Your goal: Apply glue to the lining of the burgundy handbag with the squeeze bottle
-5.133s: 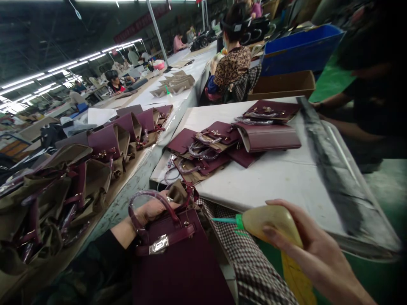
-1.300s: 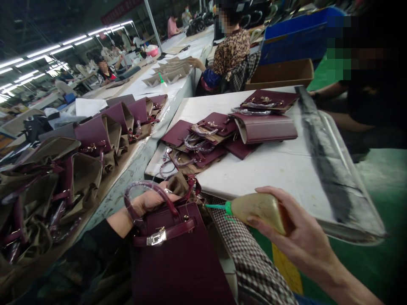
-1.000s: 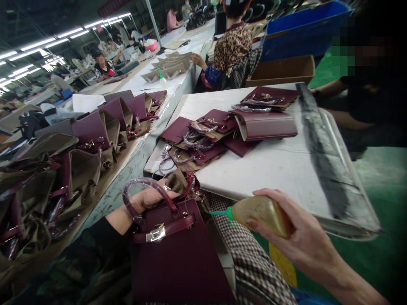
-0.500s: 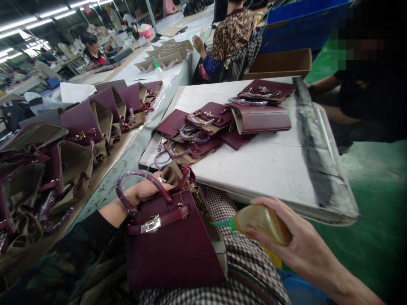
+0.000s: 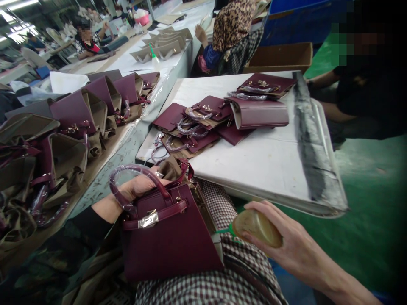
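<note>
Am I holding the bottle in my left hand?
No, the right hand holds the bottle, while the left hand holds a maroon bag.

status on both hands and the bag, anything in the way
Left hand gripping burgundy bag by its top; right hand holding squeeze bottle, nozzle at bag's open side; nothing visibly between them.

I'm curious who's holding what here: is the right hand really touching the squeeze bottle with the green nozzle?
Touching. The head view shows the right hand curled around the squeeze bottle, its digits lying against the bottle's body.
</note>
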The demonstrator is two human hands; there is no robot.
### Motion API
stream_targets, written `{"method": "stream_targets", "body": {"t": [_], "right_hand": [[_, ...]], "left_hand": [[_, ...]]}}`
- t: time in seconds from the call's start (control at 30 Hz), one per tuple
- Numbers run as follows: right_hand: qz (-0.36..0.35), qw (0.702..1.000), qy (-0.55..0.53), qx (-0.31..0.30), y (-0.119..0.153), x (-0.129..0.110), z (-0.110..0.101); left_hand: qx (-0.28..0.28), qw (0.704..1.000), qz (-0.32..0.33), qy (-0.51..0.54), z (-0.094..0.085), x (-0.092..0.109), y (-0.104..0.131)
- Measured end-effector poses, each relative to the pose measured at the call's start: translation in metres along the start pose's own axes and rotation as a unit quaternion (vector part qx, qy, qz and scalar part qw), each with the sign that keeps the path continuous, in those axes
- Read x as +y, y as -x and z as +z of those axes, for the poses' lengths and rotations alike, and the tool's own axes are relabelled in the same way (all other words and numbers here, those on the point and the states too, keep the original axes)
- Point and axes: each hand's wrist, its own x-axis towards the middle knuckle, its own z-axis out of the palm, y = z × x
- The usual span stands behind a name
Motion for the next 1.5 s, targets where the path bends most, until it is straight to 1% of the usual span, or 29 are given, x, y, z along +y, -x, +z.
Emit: {"method": "stream_targets", "body": {"t": [0.1,0.17,0.33,0.4,0.5,0.63,0.73,0.83,0.93,1.0,1.17,1.23,1.33,1.43,1.5], "right_hand": [[0.005,1.000,-0.003,0.002,-0.002,0.001,-0.004],[0.004,1.000,-0.007,0.014,-0.003,0.002,-0.006],[-0.038,0.996,0.023,0.076,-0.003,0.006,-0.002],[-0.052,0.996,0.035,0.070,-0.001,0.007,0.001],[-0.052,0.998,0.030,0.030,0.002,0.009,0.003],[-0.009,1.000,0.003,0.002,0.004,0.011,0.001],[0.070,0.996,-0.049,0.007,0.004,0.012,-0.006],[0.157,0.980,-0.117,0.020,0.005,0.013,-0.013],[0.205,0.968,-0.143,0.006,0.004,0.013,-0.015],[0.210,0.968,-0.135,-0.001,0.001,0.011,-0.013],[0.174,0.978,-0.114,0.009,-0.008,0.006,-0.007],[0.174,0.978,-0.117,-0.001,-0.010,0.005,-0.008],[0.181,0.976,-0.121,-0.025,-0.012,0.007,-0.012],[0.212,0.965,-0.147,-0.047,-0.012,0.013,-0.019],[0.250,0.944,-0.205,-0.067,-0.010,0.016,-0.022]], "left_hand": [[0.000,1.000,0.004,-0.022,0.003,0.004,0.004],[-0.004,0.999,0.008,-0.038,0.003,0.006,0.005],[-0.012,0.999,0.020,-0.043,0.001,0.002,0.004],[-0.018,0.999,0.024,-0.040,0.001,0.001,0.005],[-0.023,0.999,0.022,-0.040,0.001,0.000,0.007],[-0.021,0.999,0.015,-0.040,-0.001,-0.001,0.008],[-0.015,0.998,0.024,-0.048,0.000,0.002,0.012],[-0.005,0.999,0.015,-0.051,0.005,0.005,0.021],[-0.003,0.999,0.006,-0.041,0.011,0.007,0.036],[-0.002,1.000,0.001,-0.029,0.015,0.009,0.045],[0.029,0.999,-0.026,-0.035,0.025,0.018,0.064],[0.021,0.998,-0.040,-0.051,0.031,0.023,0.069],[-0.013,0.997,-0.042,-0.062,0.042,0.028,0.076],[-0.029,0.997,-0.032,-0.062,0.048,0.028,0.080],[-0.022,0.997,-0.028,-0.062,0.046,0.025,0.080]]}}
